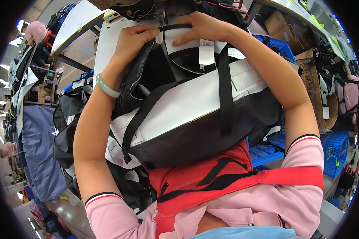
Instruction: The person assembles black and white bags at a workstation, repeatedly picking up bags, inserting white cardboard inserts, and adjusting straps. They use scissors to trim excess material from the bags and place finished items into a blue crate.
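A large black-and-white bag [183, 113], partly sewn, lies bunched across my lap and the sewing table, with black webbing straps [225, 91] across its white side. At the far edge my left hand [137, 40] pinches the bag's black edge close to the presser foot of a sewing machine [158, 16]. To the right of the foot, my right hand [205, 28] grips a black strip along the edge of a white panel, its thumb on the white face. White labels [206, 55] hang from the bag below my right hand. The stitching point itself is too small to make out.
Black bag pieces [70, 127] are heaped to the left of the table [107, 49]. Blue plastic crates [335, 153] and an open cardboard box [317, 93] stand on the right. A grey-blue cloth [42, 147] hangs at the left, and another person [36, 32] is at the upper left.
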{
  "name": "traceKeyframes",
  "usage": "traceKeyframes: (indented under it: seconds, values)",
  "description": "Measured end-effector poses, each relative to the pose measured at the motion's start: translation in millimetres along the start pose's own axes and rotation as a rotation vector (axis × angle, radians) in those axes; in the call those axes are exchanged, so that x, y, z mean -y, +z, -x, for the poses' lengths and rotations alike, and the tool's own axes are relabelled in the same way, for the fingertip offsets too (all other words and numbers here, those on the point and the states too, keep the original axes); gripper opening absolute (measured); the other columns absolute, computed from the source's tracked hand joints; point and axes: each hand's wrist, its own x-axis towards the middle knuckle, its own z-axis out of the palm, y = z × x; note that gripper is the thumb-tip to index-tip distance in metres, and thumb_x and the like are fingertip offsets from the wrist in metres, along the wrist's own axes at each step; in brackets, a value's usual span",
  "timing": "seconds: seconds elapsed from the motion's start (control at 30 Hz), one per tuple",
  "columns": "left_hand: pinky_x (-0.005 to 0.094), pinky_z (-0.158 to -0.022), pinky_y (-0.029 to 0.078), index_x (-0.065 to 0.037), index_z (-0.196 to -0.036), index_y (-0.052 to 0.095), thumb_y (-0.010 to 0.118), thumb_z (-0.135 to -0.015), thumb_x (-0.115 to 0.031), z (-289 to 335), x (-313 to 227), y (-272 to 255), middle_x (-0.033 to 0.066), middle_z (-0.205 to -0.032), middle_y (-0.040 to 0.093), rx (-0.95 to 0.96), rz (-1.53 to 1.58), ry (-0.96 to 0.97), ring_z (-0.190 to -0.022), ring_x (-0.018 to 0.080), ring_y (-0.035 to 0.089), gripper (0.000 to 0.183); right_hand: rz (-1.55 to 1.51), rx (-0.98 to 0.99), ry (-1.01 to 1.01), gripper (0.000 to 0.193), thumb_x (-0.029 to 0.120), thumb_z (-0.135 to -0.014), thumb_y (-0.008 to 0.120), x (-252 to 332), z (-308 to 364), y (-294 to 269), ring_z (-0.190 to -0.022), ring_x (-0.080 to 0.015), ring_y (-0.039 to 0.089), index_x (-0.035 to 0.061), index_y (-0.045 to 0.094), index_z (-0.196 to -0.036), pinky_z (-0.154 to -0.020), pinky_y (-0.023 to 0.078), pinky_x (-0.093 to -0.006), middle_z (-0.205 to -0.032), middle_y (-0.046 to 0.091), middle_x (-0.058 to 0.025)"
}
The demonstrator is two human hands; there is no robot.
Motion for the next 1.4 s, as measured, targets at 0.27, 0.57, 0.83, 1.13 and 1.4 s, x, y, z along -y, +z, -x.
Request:
traceKeyframes:
  seconds: [0.27, 0.57, 0.83, 1.13, 1.4]
  values:
    - [0.0204, -0.062, 0.048, 0.002, -0.101, 0.073, 0.073, -0.083, -0.018, -3, 1, 3, 0.0052, -0.082, 0.07, -0.028, 0.055, 0.063, -0.069, 0.0087, 0.061, 0.027, -0.02, -0.094, -0.05, 0.054, 0.033, -0.071, 0.082, -7, -6, -1, -0.082, -0.0165, 0.064, -0.0005, 0.068, -0.111, -0.082, 0.047, -0.028, -0.094, 0.069, -0.0093]
    - [0.0208, -0.063, 0.049, 0.002, -0.102, 0.073, 0.071, -0.084, -0.015, 3, -1, 4, 0.0054, -0.083, 0.07, -0.048, 0.137, 0.041, -0.07, 0.0091, 0.063, 0.025, -0.021, -0.064, 0.009, 0.044, 0.032, -0.075, 0.082, -3, -4, -1, -0.077, -0.0102, 0.06, 0.0016, 0.069, -0.103, -0.074, 0.046, -0.0249, -0.087, 0.067, -0.0048]
    - [0.0211, -0.064, 0.05, 0.005, -0.107, 0.07, 0.072, -0.085, -0.015, 3, 16, -14, 0.0061, -0.088, 0.071, -0.046, 0.245, -0.003, -0.071, 0.0104, 0.064, 0.03, -0.07, -0.142, -0.032, 0.048, 0.035, -0.076, 0.081, -15, -3, -2, -0.081, -0.0113, 0.061, 0.0005, 0.068, -0.107, -0.077, 0.047, -0.0255, -0.092, 0.068, -0.0065]
    - [0.0203, -0.062, 0.048, 0.004, -0.108, 0.07, 0.072, -0.086, -0.017, 13, 9, -6, 0.006, -0.088, 0.071, -0.07, 0.263, -0.082, -0.069, 0.0093, 0.063, 0.03, 0.031, -0.178, 0.002, 0.073, 0.039, -0.075, 0.08, -12, -12, 4, -0.109, -0.0249, 0.062, -0.0054, 0.058, -0.128, -0.1, 0.043, -0.0325, -0.121, 0.064, -0.0194]
    - [0.0261, -0.073, 0.05, 0.002, -0.106, 0.071, 0.065, -0.092, -0.024, 44, 33, -11, 0.0039, -0.089, 0.071, -0.061, 0.043, 0.138, -0.079, 0.0108, 0.063, 0.03, -0.037, -0.132, 0.011, 0.046, 0.028, -0.078, 0.078, -17, 49, 13, -0.086, -0.0109, 0.053, -0.0066, 0.063, -0.105, -0.079, 0.045, -0.0288, -0.09, 0.062, -0.0059]
